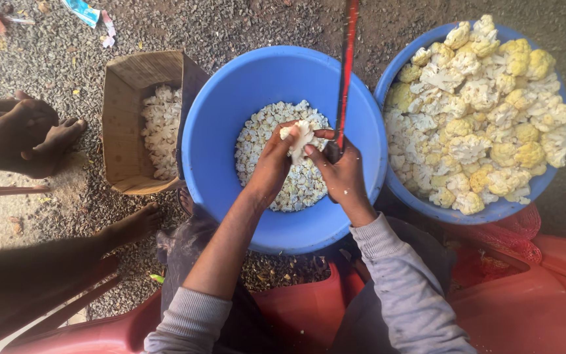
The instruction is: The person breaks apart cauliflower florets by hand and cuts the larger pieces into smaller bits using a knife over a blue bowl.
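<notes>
— What is held at the centre?

— A white, knobbly cauliflower floret (pixel 301 139) is gripped between both hands above the middle of a round blue plastic tub (pixel 224 118). The left hand (pixel 274 164) is closed around the floret's left side, fingers curled over it. The right hand (pixel 342 172) is pressed against its right side, with the thumb on the floret; the other fingers appear to be wrapped around the base of a long red-edged upright blade (pixel 346 65), though that grip cannot be fully made out.

— And beneath it?

— Small cut cauliflower pieces (pixel 263 141) are heaped on the tub's floor, mostly under and around the hands.

— What is set to the sides?

— Just beside the tub's right rim, a second blue plastic basin (pixel 486 213) is filled with large white and yellowish cauliflower florets (pixel 479 105). Against the tub's left rim, a brown cardboard box (pixel 122 124) is placed on the gravel ground (pixel 244 19), holding more white cauliflower scraps (pixel 160 128). Beyond the box, another person's bare feet (pixel 57 141) are seen. Red plastic seating (pixel 532 295) is visible at the lower edge.
</notes>
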